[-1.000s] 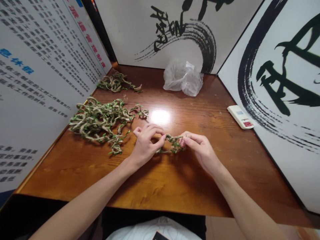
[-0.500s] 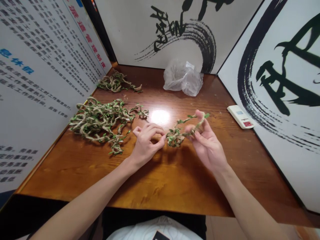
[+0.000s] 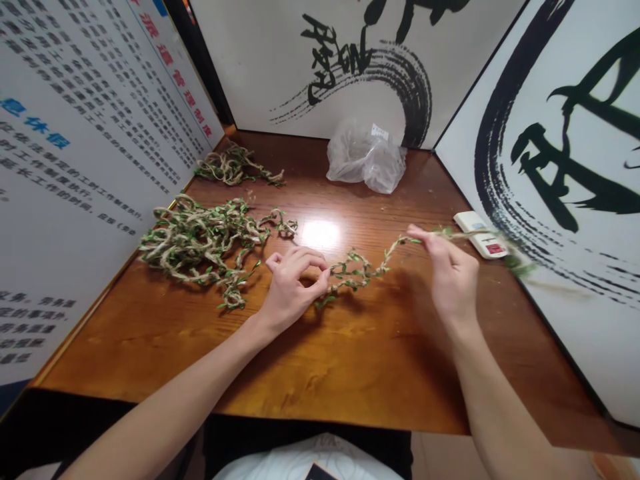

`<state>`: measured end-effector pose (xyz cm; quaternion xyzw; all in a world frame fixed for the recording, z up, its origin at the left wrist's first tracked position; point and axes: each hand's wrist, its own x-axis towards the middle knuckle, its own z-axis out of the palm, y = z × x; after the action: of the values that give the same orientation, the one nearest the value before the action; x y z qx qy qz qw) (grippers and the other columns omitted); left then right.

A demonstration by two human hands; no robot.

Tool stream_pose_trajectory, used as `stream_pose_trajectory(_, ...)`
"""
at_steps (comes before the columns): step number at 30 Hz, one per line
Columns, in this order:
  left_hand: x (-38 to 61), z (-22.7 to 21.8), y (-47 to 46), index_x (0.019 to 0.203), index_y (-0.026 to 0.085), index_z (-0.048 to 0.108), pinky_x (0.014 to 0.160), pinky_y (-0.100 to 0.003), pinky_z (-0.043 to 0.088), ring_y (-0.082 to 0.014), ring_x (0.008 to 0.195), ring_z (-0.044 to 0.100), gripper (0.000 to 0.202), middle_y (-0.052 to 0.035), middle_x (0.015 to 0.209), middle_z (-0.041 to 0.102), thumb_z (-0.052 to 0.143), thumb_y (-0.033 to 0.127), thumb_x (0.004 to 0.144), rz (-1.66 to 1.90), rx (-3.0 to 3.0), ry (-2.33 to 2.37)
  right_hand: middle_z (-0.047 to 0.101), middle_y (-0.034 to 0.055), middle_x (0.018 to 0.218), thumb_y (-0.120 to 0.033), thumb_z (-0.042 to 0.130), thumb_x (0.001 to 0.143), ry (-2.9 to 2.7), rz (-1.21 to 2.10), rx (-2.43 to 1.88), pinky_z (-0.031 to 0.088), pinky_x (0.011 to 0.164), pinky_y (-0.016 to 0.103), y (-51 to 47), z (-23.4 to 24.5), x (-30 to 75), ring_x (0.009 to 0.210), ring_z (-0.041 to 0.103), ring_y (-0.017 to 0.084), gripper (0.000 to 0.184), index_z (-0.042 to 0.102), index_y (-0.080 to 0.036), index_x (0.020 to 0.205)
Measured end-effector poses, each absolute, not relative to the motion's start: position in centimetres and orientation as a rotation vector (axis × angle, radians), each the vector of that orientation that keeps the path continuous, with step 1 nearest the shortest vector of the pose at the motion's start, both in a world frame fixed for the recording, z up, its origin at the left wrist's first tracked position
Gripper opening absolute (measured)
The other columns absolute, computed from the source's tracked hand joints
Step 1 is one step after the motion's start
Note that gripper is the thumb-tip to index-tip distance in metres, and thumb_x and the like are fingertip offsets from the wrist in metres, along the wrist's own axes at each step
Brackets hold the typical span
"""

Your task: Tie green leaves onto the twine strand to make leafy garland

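Note:
A length of jute twine with small green leaves (image 3: 361, 272) stretches between my two hands above the wooden table (image 3: 350, 360). My left hand (image 3: 293, 287) rests on the table at the centre and pinches one end of it between thumb and fingers. My right hand (image 3: 450, 270) is lifted to the right, fingers closed on the twine, whose free end trails off blurred toward the right wall. A large tangled heap of the same leafy twine (image 3: 200, 243) lies just left of my left hand.
A smaller bundle of twine (image 3: 233, 165) lies at the back left. A crumpled clear plastic bag (image 3: 366, 157) sits at the back centre. A white remote control (image 3: 480, 233) lies by the right wall. Printed boards wall in the table on three sides.
My right hand has pulled away to the right and upward, drawing the bunched twine out into a stretched line. My left hand has stayed in place, pinching its end.

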<state>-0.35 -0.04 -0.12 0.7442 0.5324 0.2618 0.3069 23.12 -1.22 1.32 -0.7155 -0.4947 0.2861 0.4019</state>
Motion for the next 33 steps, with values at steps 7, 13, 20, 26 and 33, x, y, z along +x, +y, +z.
stream_pose_trajectory(7, -0.6, -0.5, -0.1, 0.076, 0.018, 0.057, 0.084, -0.036, 0.039, -0.0168, 0.087, 0.063, 0.011, -0.0024, 0.088, 0.070, 0.055, 0.025, 0.084, 0.702, 1.745, 1.341, 0.048, 0.0003, 0.039, -0.060, 0.043, 0.090, -1.535, 1.089, -2.142, 0.040, 0.055, 0.031, -1.2, 1.6, 23.5, 0.048, 0.055, 0.020, 0.054, 0.076, -0.017, 0.086)
stream_pose_trajectory(13, -0.7, -1.0, -0.5, 0.077, 0.017, 0.056, 0.064, -0.027, 0.050, -0.0156, 0.074, 0.063, 0.012, -0.0059, 0.081, 0.065, 0.057, 0.028, 0.082, 0.669, 1.512, 1.247, 0.065, 0.0082, 0.110, -0.041, 0.064, 0.085, -1.601, 1.145, -1.586, 0.049, 0.073, 0.030, -2.3, 1.7, 20.1, 0.089, 0.063, 0.019, 0.034, 0.068, -0.020, 0.111)
stream_pose_trajectory(20, 0.1, -0.3, -0.2, 0.077, 0.018, 0.050, 0.057, -0.023, 0.047, -0.0121, 0.065, 0.058, 0.016, -0.0022, 0.073, 0.059, 0.060, 0.029, 0.080, 0.688, 1.288, 1.222, 0.069, 0.0048, 0.080, -0.030, 0.061, 0.083, -1.243, 1.511, -1.551, 0.049, 0.068, 0.030, -2.4, 1.1, 19.6, 0.071, 0.062, 0.016, 0.018, 0.073, -0.017, 0.086)
stream_pose_trajectory(26, -0.1, 0.1, 0.6, 0.085, 0.021, 0.043, 0.046, -0.021, 0.041, -0.0071, 0.047, 0.049, 0.031, 0.0061, 0.065, 0.046, 0.069, 0.032, 0.074, 0.795, 0.866, 1.157, 0.055, -0.0008, 0.060, -0.039, 0.068, 0.078, -0.928, 1.809, -1.451, 0.035, 0.052, 0.022, -2.3, 1.3, 19.5, 0.054, 0.043, 0.008, 0.025, 0.073, -0.015, 0.083)
stream_pose_trajectory(33, -1.5, -0.1, 1.1, 0.087, 0.020, 0.065, 0.068, -0.026, 0.044, -0.0121, 0.077, 0.057, 0.006, -0.0023, 0.085, 0.060, 0.068, 0.023, 0.082, 0.945, 1.869, 1.390, 0.057, 0.0004, 0.061, -0.043, 0.062, 0.084, -1.059, 1.718, -1.489, 0.036, 0.052, 0.022, -2.6, 1.6, 19.2, 0.055, 0.046, 0.009, 0.031, 0.075, -0.015, 0.088)
